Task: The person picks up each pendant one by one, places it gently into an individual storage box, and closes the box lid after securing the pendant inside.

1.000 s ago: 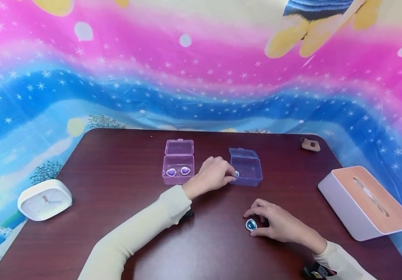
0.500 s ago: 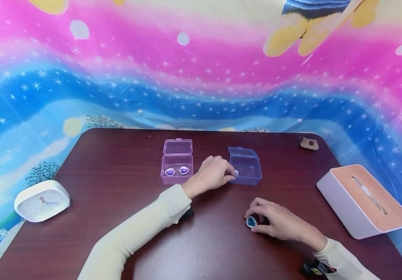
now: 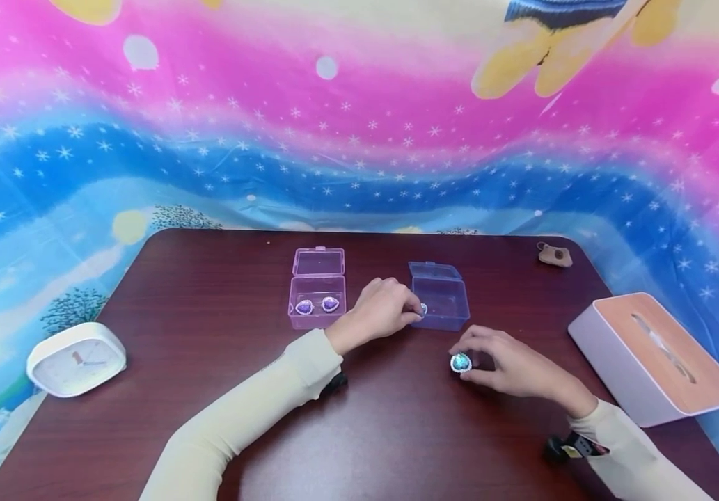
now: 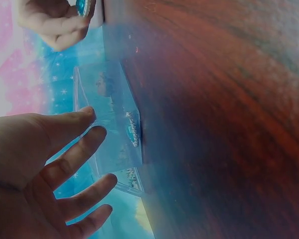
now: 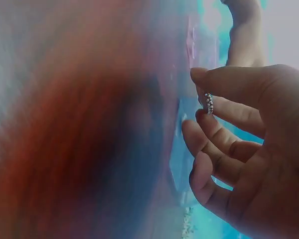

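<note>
With thumb and index finger, my left hand (image 3: 381, 309) pinches the left rim of a clear blue plastic box (image 3: 449, 321), whose lid stands open at the back. One gem ornament (image 4: 132, 129) with a beaded border lies inside, at that same side. My right hand (image 3: 516, 362) holds a teal gem ornament (image 3: 460, 362) by its edge between thumb and fingers, in front of the box and to its right. The right wrist view shows this ornament (image 5: 208, 103) edge-on. Left of the blue box is an open pink plastic box (image 3: 315, 323) with two purple gem ornaments (image 3: 330, 305) in it.
A white clock (image 3: 77, 360) stands at the table's left side. At the right edge sits a tissue box (image 3: 660, 355) with a wood-coloured top. A small beige pouch (image 3: 555, 255) lies at the back right corner of the dark wooden table (image 3: 334, 445). A printed cloth hangs behind.
My right hand has moved forward and slightly right toward the blue box, carrying the teal gem ornament, which now catches more light. The left hand keeps its place at the box.
</note>
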Action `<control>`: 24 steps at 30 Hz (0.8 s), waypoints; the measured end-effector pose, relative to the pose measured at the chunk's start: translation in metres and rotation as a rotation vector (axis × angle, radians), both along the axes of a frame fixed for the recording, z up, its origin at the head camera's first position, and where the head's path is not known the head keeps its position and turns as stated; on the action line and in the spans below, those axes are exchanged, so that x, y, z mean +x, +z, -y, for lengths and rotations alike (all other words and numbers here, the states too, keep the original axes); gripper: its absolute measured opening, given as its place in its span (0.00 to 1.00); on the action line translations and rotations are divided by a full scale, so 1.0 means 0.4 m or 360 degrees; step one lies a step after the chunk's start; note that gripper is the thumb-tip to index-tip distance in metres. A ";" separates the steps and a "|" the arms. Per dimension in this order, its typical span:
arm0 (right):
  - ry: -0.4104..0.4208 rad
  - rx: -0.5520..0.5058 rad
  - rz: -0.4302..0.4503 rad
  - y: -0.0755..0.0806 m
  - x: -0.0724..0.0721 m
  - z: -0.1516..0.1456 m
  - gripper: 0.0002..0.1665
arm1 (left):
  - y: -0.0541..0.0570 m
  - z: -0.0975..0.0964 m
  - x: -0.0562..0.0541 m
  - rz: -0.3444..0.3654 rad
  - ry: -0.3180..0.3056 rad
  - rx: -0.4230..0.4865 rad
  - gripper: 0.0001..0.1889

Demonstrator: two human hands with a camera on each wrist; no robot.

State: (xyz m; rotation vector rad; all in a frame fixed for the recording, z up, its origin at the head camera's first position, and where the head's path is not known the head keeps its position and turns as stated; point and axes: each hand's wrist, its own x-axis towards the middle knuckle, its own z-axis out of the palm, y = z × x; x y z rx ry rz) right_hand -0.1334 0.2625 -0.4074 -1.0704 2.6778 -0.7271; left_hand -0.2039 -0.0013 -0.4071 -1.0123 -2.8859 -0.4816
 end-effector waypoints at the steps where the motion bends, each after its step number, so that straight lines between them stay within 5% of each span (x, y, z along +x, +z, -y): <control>1: -0.0007 -0.0006 -0.0015 0.004 -0.006 -0.003 0.17 | 0.001 0.000 0.000 0.0003 -0.0001 0.0001 0.08; 12: -0.0197 -0.0185 -0.0111 0.048 -0.073 -0.022 0.20 | 0.002 -0.001 0.000 0.0013 -0.0007 0.0010 0.08; 24: -0.0252 -0.0184 -0.0208 0.038 -0.169 0.003 0.20 | 0.000 -0.004 0.000 -0.0001 -0.0009 0.0018 0.07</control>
